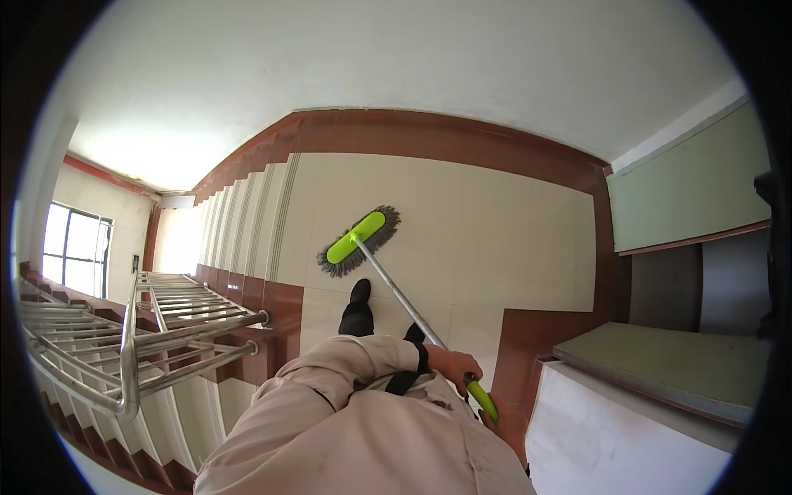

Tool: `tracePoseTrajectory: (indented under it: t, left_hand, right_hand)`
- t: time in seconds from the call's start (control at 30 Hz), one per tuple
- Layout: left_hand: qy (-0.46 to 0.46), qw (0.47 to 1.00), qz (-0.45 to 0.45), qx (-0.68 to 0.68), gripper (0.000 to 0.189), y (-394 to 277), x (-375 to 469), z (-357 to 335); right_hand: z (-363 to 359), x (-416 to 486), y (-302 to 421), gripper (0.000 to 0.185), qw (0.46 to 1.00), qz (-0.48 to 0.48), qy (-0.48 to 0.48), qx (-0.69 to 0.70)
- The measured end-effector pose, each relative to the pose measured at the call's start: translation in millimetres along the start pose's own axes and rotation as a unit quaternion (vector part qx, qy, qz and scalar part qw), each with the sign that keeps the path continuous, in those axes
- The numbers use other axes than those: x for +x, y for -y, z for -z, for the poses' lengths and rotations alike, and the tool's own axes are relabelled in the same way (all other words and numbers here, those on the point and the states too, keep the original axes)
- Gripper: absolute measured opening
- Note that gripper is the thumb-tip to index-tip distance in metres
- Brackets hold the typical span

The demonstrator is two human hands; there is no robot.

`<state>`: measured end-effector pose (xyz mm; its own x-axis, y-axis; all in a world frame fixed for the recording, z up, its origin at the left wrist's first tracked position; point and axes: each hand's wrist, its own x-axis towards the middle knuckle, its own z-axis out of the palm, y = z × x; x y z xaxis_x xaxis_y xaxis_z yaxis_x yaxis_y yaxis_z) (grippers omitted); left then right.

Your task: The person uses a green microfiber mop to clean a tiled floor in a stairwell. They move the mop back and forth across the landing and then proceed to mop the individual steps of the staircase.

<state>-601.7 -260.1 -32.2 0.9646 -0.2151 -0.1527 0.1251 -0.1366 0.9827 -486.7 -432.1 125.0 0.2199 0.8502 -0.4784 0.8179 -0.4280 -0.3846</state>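
A dust mop with a lime-green head (373, 226) and grey fringe rests on the beige floor tiles, near the top of the stairs. Its metal pole (402, 296) slants back towards my body and ends in a green grip (482, 399). Across my front reaches my left hand (455, 365), a dark band at its wrist, with fingers wrapped around the upper pole just below the grip. Lower down, my right hand (508, 427) is around the grip's end, partly hidden by my beige clothing.
Stairs (241, 204) descend at the left beside a stainless steel railing (185, 340). A red-brown border (433, 139) edges the landing under a white wall (421, 55). At the right stand an open green door panel (687, 179) and a greenish ledge (656, 365). My dark shoe (361, 291) is near the mop.
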Motion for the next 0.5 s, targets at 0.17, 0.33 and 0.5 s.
tracePoseTrajectory:
  t: [0.17, 0.33, 0.5]
  left_hand:
    - [-0.214, 0.956, 0.057, 0.192, 0.030, 41, -15, -11]
    - [-0.405, 0.856, 0.131, 0.292, 0.031, 26, -90, 0]
    - [-0.615, 0.750, 0.080, 0.227, 0.035, -32, -173, -8]
  right_hand:
    - [-48, 59, -31, 0.042, 0.998, 0.053, 0.006, 0.015]
    - [-54, 123, 60, 0.050, 0.982, 0.155, 0.058, 0.087]
    - [-39, 137, 129, 0.062, 0.902, 0.328, 0.148, 0.238]
